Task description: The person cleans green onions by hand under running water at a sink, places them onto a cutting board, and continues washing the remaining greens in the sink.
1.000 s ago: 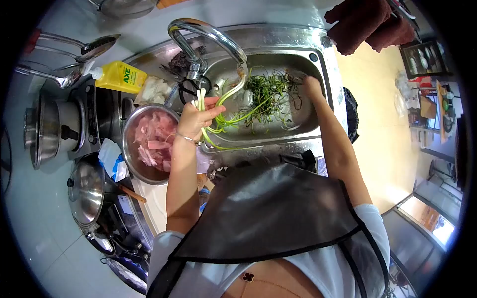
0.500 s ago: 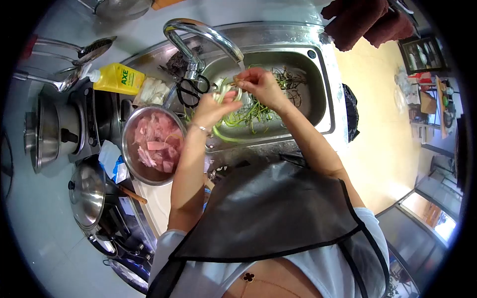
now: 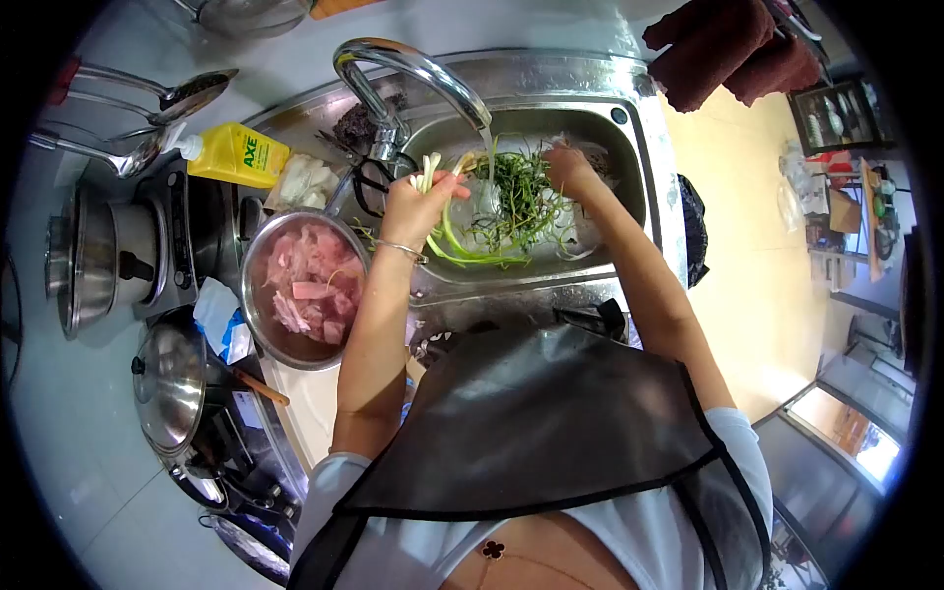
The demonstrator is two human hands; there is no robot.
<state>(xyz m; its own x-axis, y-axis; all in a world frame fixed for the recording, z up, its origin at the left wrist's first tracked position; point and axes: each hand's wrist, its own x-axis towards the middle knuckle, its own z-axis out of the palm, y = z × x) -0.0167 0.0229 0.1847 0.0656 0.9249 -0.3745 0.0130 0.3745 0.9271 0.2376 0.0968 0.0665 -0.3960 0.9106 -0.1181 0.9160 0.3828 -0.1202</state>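
Observation:
My left hand (image 3: 417, 208) is closed around a bunch of scallions (image 3: 454, 243), white ends sticking up past the thumb. Their green stalks bend down into the steel sink (image 3: 629, 211), where a tangle of dark green leaves (image 3: 528, 185) lies. Water runs from the faucet (image 3: 423, 65) just beside the stalks. Over the right part of the basin, my right hand (image 3: 572, 171) has its fingers curled downward and partly hidden; what they hold, if anything, I cannot make out.
Left of the sink stands a steel bowl (image 3: 258, 320) of raw pink meat (image 3: 315, 285) in water. Black-handled scissors (image 3: 372, 187) lie by the faucet base, near a yellow detergent bottle (image 3: 236, 154). A lidded pan (image 3: 172, 383) is farther left. Dark red towels (image 3: 713, 49) hang at upper right.
My right hand has moved away from my left, to the right and down into the basin. The leafy ends now lie bunched under the running water, while my left hand keeps the scallions.

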